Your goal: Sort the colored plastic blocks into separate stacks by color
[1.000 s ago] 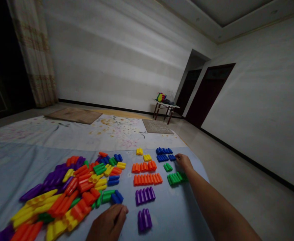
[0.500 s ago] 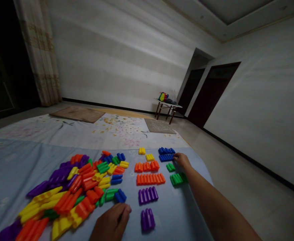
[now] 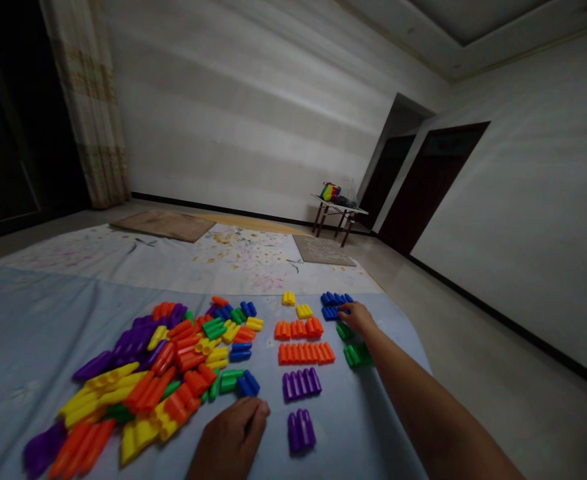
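My right hand (image 3: pixel 357 317) reaches to the far right of the cloth. Its fingers are closed at the right end of the nearer row of blue plastic tube-shaped blocks (image 3: pixel 329 313), covering that end. Another blue row (image 3: pixel 337 299) lies just behind it. Green blocks (image 3: pixel 357 356) sit partly behind my right forearm. My left hand (image 3: pixel 231 437) rests on the cloth, loosely curled, with nothing visible in it. It is nearest to a blue block (image 3: pixel 248 383) at the edge of a mixed heap (image 3: pixel 178 360). Purple blocks (image 3: pixel 301 430) stand to its right.
Orange rows (image 3: pixel 306 353) and small yellow blocks (image 3: pixel 288 298) lie between the heap and my right hand. The blue cloth (image 3: pixel 373 427) drops away at the right edge. Two flat boards (image 3: pixel 166 225) lie farther back. A small table (image 3: pixel 341 203) stands by the wall.
My right hand has moved slightly left along the nearer blue row and covers more of its end. My left hand stays curled on the cloth. The whole view has shifted a little.
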{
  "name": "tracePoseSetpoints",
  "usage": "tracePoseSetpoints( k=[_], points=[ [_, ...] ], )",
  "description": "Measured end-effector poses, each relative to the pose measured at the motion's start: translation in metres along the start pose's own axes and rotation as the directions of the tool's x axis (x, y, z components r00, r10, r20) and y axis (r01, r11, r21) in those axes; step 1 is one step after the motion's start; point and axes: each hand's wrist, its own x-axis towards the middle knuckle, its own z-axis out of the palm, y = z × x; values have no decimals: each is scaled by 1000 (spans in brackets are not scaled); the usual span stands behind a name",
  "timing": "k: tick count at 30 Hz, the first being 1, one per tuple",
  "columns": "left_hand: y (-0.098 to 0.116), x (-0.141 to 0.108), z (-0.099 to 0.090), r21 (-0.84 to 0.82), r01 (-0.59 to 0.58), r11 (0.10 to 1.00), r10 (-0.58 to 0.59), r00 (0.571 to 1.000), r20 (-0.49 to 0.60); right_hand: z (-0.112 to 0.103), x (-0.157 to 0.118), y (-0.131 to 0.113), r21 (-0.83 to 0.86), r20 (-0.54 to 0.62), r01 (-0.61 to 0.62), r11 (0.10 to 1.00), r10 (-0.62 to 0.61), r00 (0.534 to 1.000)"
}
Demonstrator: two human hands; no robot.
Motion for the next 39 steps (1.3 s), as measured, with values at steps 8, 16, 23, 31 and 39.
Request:
tracePoseSetpoints(
  k=[8,16,23,31,39],
  points=[
    [1,0,0,-6,-6,1000,6,1000,-3,-5,-1,-9,-51,-16,-49,997,48,999],
    [3,-2,-1,-6,-9,1000,9,1000,-11,-2,8,-31,-66,-98,-81,995,74,992],
    [4,-2,-2,5,-10,1000,10,1000,-19,4,12,-34,-51,-120,-112,992,106,987],
    [3,-1,1,10,-6,1000,6,1000,-16,5,16,-34,-41,-114,-107,993,101,988],
    [1,-3,1,-16,-30,999,29,999,-43,-1,14,-40,-14,-125,-86,996,83,989]
  ],
)
